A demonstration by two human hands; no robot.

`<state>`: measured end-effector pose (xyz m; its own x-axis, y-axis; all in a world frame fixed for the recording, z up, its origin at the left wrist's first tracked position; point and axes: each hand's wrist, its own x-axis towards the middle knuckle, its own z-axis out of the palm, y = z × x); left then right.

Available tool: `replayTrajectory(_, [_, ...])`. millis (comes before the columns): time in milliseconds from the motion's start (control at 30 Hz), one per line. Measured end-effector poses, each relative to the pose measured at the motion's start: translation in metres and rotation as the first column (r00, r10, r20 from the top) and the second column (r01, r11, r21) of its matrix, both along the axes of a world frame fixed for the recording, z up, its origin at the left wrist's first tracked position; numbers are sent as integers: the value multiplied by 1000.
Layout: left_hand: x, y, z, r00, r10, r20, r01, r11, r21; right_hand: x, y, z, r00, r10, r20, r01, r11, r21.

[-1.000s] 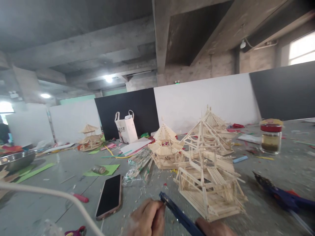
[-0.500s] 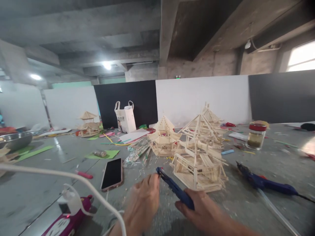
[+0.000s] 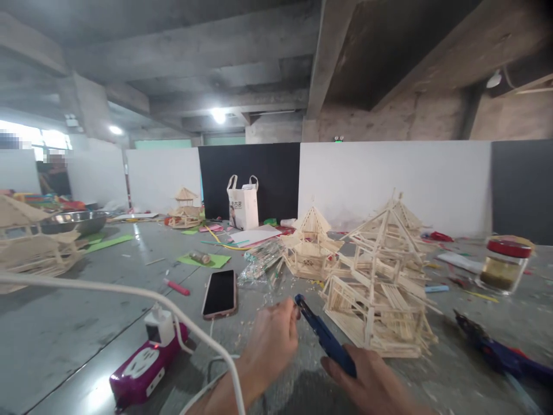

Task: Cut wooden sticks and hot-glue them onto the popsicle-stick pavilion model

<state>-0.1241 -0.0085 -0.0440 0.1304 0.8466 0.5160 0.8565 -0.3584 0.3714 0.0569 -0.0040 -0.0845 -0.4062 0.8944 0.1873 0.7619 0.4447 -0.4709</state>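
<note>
My right hand (image 3: 367, 374) is closed around a slim blue-handled tool (image 3: 327, 337), whose dark narrow head points up and left. At that head, my left hand (image 3: 274, 334) has its fingers pinched together; whatever they hold is too small to make out. Just beyond the tool stands a pavilion model (image 3: 380, 288) built of thin wooden sticks, its upper roof an open frame. A smaller stick pavilion (image 3: 311, 242) with a closed roof is behind it to the left.
A blue glue gun (image 3: 496, 349) lies at right, near a red-lidded jar (image 3: 506, 264). To my left are a phone (image 3: 220, 293), a purple power strip (image 3: 149, 366) and a white cable (image 3: 108, 291) arching across. Bagged sticks (image 3: 261, 262) lie beyond the phone.
The view has swung left, so things appear shifted to the right. A stick pavilion and a metal bowl at left show more fully. Both hands keep nearly the same pose.
</note>
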Motion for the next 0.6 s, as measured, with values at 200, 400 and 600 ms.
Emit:
replayTrajectory(200, [-2, 3, 1, 972, 53, 228, -41, 998, -57, -10, 4, 17, 999, -44, -21, 42, 996, -85])
replayTrajectory(400, [-9, 12, 9, 901, 63, 430, 42, 972, -231, -9, 12, 20, 1000, -15, -26, 14, 999, -50])
replayTrajectory(600, [-7, 9, 8, 747, 134, 651, 229, 868, -442, -3, 7, 22, 998, 43, -48, -48, 993, -104])
